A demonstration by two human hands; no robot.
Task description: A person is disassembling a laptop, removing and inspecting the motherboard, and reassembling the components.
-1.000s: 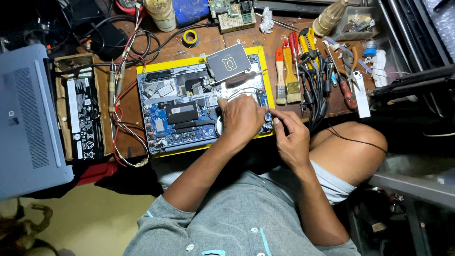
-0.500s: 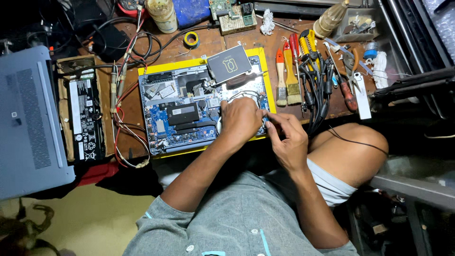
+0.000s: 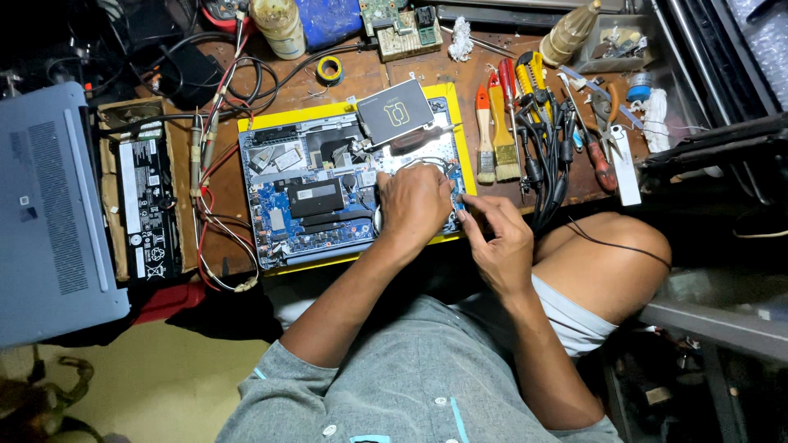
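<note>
From the head view, your left hand (image 3: 416, 201) lies flat, fingers curled, on the opened grey laptop chassis with its blue circuit board (image 3: 316, 193), which sits on a yellow mat (image 3: 461, 111). Your right hand (image 3: 498, 238) pinches something small at the board's right edge; what it is, you cannot tell.

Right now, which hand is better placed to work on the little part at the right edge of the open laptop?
Probably the right hand: its fingertips pinch at the edge of the open laptop. The left hand lies flat on the board, as if steadying it.
</note>
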